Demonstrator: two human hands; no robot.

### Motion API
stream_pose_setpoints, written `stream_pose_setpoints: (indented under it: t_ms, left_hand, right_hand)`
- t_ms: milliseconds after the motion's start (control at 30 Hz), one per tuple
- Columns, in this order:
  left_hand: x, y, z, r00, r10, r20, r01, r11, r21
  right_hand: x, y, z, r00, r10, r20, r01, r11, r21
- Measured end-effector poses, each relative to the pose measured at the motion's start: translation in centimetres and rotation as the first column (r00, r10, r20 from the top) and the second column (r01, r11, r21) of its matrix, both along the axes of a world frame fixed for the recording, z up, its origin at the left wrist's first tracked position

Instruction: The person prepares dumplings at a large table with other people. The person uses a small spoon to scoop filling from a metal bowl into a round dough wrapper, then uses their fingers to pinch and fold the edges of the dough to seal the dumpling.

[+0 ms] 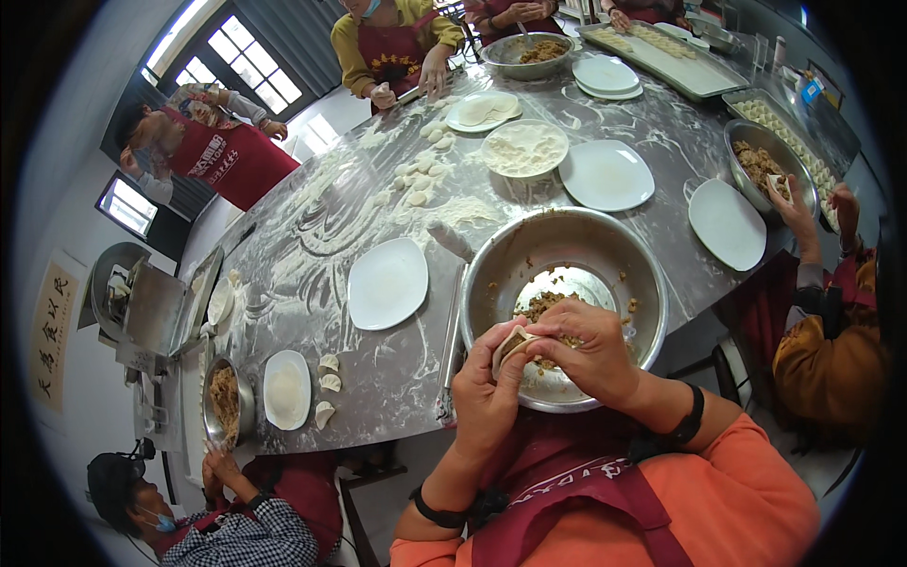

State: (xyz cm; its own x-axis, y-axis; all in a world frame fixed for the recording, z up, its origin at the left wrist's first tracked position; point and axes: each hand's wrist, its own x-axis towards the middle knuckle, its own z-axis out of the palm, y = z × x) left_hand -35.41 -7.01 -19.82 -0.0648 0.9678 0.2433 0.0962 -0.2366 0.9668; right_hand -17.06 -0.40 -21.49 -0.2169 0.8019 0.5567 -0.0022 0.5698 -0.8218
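Note:
Between my two hands is a dumpling (511, 347), its pale wrapper folded around a filling. My left hand (484, 392) cups it from the left with the fingers curled round it. The fingertips of my right hand (593, 357) pinch its edge from the right. Both hands are over the near side of a large steel bowl (652, 283). Some brown chopped filling (544, 304) lies in this bowl, with bits stuck to its wall. My fingers hide part of the dumpling and of the filling.
White plates (388, 283) and a plate of flour (525, 148) stand on the floury steel table (350, 369). Dough pieces (416, 180) lie farther back. Finished dumplings (329, 383) sit at left. Co-workers are around the table; one at right holds a wrapper over a filling bowl (777, 184).

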Motion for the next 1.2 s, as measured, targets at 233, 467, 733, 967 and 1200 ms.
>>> stream_pose_setpoints:
  t_ms: [233,467,733,967,1200]
  left_hand:
    - [-0.4,0.6,0.0,0.986,-0.035,-0.165,0.042,0.998,0.043]
    - [-1.6,0.9,0.0,0.968,-0.184,-0.173,0.180,0.983,-0.036]
    - [-2.4,0.9,2.1,0.923,-0.283,-0.262,0.261,0.958,-0.116]
    - [-1.0,0.1,5.0,0.955,-0.250,0.157,0.273,0.950,-0.153]
    - [2.2,0.2,1.7,0.906,0.009,0.423,0.051,0.990,-0.131]
  right_hand:
    - [0.0,0.3,0.3,0.999,-0.001,-0.036,0.000,1.000,-0.024]
    - [1.0,0.6,1.0,0.985,0.156,-0.078,-0.168,0.968,-0.184]
    - [1.2,-0.2,0.8,0.977,0.211,-0.027,-0.213,0.967,-0.138]
    - [0.5,-1.9,2.7,0.974,0.077,-0.212,-0.128,0.963,-0.239]
    - [0.0,-0.5,1.5,0.993,-0.083,-0.085,0.083,0.997,-0.004]
